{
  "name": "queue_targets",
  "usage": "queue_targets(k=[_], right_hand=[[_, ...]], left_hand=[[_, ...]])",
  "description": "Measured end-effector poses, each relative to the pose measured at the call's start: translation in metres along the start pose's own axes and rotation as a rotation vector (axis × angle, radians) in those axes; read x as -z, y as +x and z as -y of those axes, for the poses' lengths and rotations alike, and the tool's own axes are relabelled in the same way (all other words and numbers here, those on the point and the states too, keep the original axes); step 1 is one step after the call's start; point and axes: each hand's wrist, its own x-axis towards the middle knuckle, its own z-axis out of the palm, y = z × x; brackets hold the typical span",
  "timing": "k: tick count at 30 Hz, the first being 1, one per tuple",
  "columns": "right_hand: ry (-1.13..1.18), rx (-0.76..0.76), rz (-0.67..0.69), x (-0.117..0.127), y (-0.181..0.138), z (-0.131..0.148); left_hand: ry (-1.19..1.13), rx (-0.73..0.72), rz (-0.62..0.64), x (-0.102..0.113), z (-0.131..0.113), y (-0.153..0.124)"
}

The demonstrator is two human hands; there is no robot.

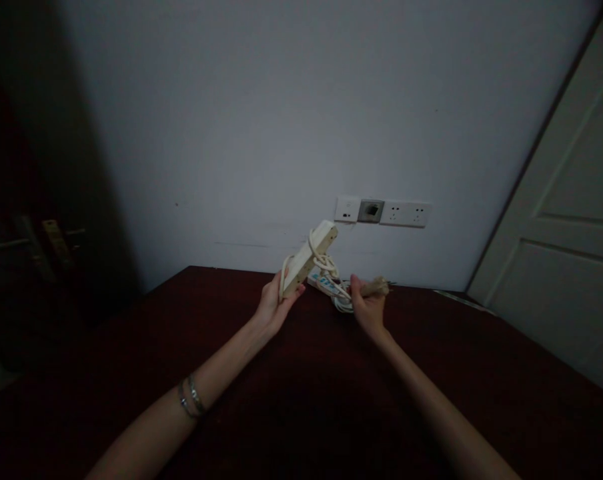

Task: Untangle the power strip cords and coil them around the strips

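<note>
Tilted up above the table, a white power strip point(309, 257) rests in my left hand point(274, 303), whose fingers are closed round its lower end. Its white cord point(325, 263) is looped about the strip and runs in a tangle to the right. My right hand point(369, 310) is closed on the cord's other end, with a beige piece point(375, 287) sticking out past the fingers; dim light hides whether that is a plug or bunched cord. Behind, a second power strip point(322, 285) with blue socket faces lies on the table beside a coil of white cord point(342, 305).
The dark red table point(301, 380) reaches back to a pale wall point(261, 133). Wall sockets point(405, 214) and a grey switch plate point(371, 211) sit just above its back edge. A white door point(571, 220) stands right, a dark door with a brass handle plate point(56, 240) left.
</note>
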Motion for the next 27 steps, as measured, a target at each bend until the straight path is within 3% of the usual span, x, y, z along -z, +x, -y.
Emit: queue_targets(k=[4, 6, 9, 13, 16, 20, 27], right_hand=[[-0.130, 0.417, 0.108, -0.009, -0.008, 0.010], [-0.168, 0.584, 0.206, -0.013, -0.014, 0.017], [-0.211, 0.692, 0.334, -0.016, -0.021, 0.027], [-0.333, 0.696, 0.359, -0.008, -0.017, 0.034], [-0.444, 0.627, 0.307, 0.005, -0.006, 0.040], [-0.479, 0.531, 0.401, 0.018, 0.007, 0.046], [-0.149, 0.354, 0.643, 0.018, 0.008, 0.036]], left_hand=[[0.073, -0.027, -0.139, 0.013, 0.004, 0.013], [0.176, -0.073, -0.109, 0.022, 0.010, 0.020], [0.444, -0.218, -0.035, 0.032, 0.019, 0.026], [0.897, -0.529, 0.037, 0.036, 0.029, 0.024], [1.104, -0.711, 0.284, 0.034, 0.035, 0.016], [1.209, -0.828, 0.582, 0.032, 0.037, 0.005], [1.305, -0.917, 0.814, 0.033, 0.018, -0.001]])
